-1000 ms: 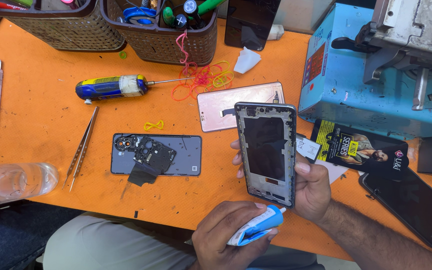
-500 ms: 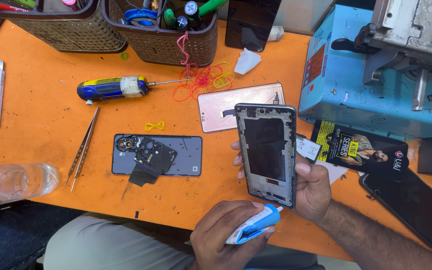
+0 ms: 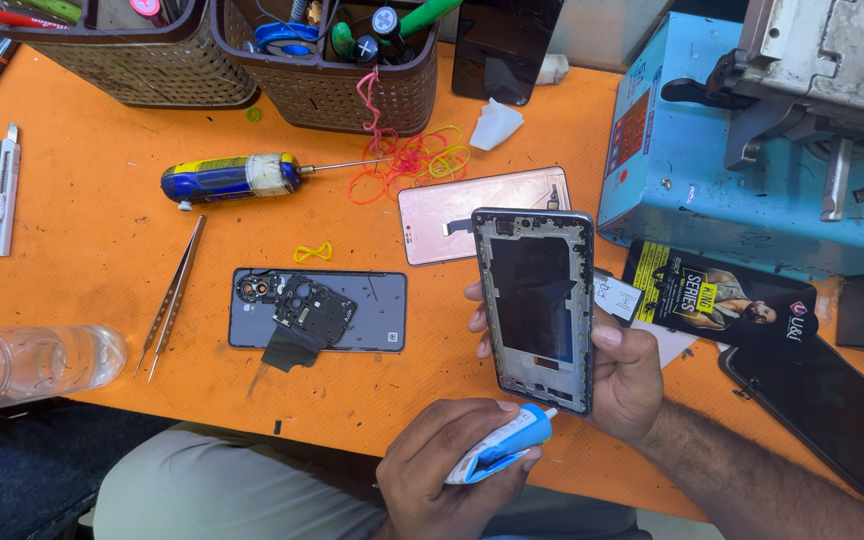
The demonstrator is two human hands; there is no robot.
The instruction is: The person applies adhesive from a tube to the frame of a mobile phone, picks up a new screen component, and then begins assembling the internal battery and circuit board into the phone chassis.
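Cluttered orange workbench (image 3: pixel 72 260); hands clamped on phone frame (image 3: pixel 537 305) and, seemingly, glue tube (image 3: pixel 502 450).

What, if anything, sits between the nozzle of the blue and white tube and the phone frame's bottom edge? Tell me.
Nothing visible. The left hand holds the blue and white squeeze tube with its nozzle right at the lower edge of the grey metal phone frame, which the right hand holds upright above the orange table.

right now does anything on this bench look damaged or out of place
The grey phone back lies stripped on the orange table, a loose black part on top of it. A tangle of rubber bands is strewn by the screwdriver. The phone frame in the right hand shows no damage.
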